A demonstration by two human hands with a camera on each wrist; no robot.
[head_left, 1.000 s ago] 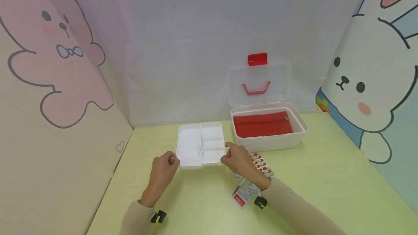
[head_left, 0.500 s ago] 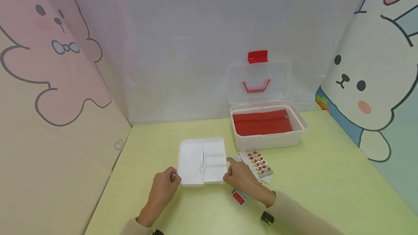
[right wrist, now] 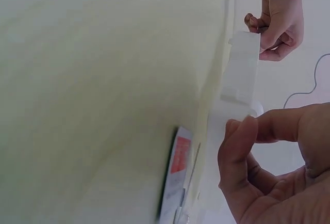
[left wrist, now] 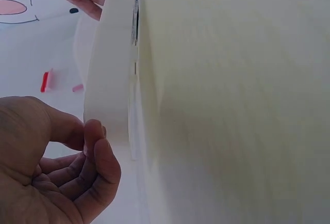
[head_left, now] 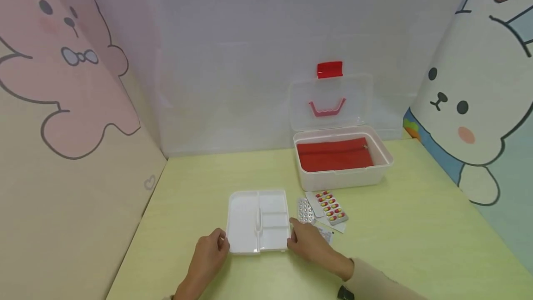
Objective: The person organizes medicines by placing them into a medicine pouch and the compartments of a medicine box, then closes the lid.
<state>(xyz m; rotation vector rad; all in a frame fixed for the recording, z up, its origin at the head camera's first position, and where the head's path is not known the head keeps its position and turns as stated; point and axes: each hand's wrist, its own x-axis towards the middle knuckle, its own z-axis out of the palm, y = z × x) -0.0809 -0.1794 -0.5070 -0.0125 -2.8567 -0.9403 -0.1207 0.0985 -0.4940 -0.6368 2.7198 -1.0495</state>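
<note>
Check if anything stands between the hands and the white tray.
Nothing visible does: the left hand and right hand pinch the white tray directly. The silver blister pack lies beyond the right hand, outside its grip.

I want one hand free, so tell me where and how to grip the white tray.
Probably by the narrow ridge midway across the white tray, pinched from above: it stands up between the compartments near the centre, so the tray should balance, and nothing lies over it.

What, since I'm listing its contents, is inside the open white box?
In the white box lies a red pouch, apparently zippered. Anything beneath or within that pouch is covered and cannot be seen.
</note>
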